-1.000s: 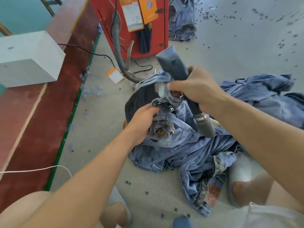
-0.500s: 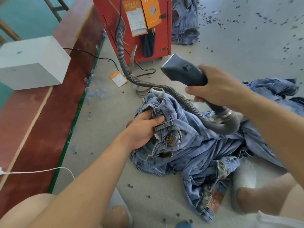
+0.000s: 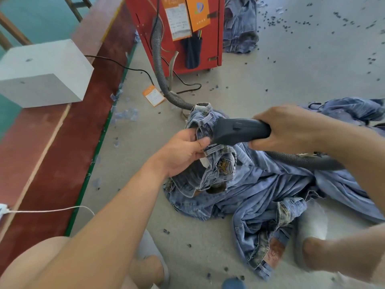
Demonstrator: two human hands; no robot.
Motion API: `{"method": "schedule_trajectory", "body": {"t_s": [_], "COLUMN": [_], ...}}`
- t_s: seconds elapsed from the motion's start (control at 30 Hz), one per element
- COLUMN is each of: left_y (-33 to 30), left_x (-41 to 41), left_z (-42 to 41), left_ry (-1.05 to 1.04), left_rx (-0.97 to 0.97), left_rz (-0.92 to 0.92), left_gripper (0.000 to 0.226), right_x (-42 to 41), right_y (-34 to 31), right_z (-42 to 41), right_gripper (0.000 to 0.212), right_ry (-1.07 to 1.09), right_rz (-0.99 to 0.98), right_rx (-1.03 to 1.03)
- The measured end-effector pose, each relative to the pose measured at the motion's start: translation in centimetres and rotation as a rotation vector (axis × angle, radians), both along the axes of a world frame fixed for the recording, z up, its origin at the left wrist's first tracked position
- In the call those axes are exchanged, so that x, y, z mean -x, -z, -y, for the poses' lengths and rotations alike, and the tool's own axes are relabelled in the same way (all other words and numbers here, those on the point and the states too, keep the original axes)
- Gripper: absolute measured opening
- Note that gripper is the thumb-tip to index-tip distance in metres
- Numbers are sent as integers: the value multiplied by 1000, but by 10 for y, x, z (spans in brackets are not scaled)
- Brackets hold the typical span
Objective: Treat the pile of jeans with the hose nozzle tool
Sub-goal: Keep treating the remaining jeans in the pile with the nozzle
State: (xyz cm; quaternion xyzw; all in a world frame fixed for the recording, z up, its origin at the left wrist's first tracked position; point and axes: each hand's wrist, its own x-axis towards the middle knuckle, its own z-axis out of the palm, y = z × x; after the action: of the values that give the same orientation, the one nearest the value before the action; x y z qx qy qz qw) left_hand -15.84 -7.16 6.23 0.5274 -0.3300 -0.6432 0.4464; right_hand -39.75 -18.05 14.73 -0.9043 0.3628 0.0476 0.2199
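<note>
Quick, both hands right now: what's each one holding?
Left hand: grips the jeans at the waistband.
Right hand: grips the hose nozzle tool.

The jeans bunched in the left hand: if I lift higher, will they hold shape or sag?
Likely sag: the jeans already droop in folds below the left hand. Probably weighty too, since the legs trail into the pile on the floor. The nozzle pressing in may shift the cloth, so keep a firm grip.

Nozzle (image 3: 239,131) mouth buried in jeans (image 3: 210,163); hose (image 3: 302,161) passes under arm.
</note>
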Motion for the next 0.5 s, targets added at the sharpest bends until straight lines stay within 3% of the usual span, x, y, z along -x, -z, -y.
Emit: {"method": "schedule_trajectory", "body": {"t_s": [0.27,0.4,0.5], "left_y": [5,0,-5], "left_x": [2,3,3], "left_z": [-4,-4,-3], "left_ry": [-24,-39,12], "left_rx": [-9,-14,-48], "left_rz": [19,18,-18], "left_gripper": [28,30,29], "right_x": [-10,0,-8], "right_y": [-7,-13,-3], "right_z": [5,6,-1], "right_gripper": [24,20,20], "right_ry": [187,171,131], "right_rz": [176,67,20], "right_rx": [-29,-191,-185]}}
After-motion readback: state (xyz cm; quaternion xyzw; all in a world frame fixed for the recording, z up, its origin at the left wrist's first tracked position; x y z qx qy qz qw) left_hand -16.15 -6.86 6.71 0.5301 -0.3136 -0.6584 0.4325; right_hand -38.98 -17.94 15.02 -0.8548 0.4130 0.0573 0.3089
